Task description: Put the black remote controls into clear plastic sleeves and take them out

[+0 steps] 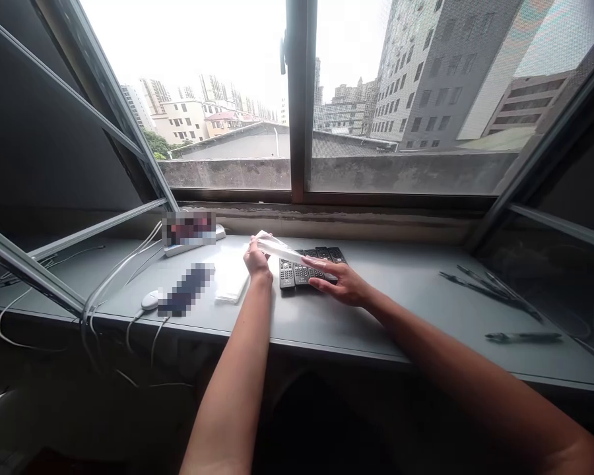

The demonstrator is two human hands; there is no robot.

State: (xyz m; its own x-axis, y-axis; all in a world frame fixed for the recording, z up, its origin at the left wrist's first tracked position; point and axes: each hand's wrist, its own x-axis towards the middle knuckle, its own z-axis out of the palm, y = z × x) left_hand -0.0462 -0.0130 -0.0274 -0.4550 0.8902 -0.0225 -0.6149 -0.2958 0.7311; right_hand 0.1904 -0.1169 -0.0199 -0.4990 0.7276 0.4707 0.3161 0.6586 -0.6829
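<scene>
My left hand (258, 257) is closed on the near-left end of a clear plastic bag (282, 249), which stretches slantwise towards my right hand (345, 284). The right hand is open, fingers straight and thumb apart, with its fingertips at the bag's other end; whether they touch it I cannot tell. Beneath the bag and the right hand lie several black remote controls (287, 274) side by side, partly covered by them. Left of my left wrist rests a stack of white, shiny plastic bags (230, 290).
A white power strip (220, 232) and a white round charger (150, 301) sit at left beside blurred-out items, with white cables (121, 264) running over the desk edge. Several pens (522, 338) lie at right. Metal frames (123, 224) flank the desk; a window stands behind.
</scene>
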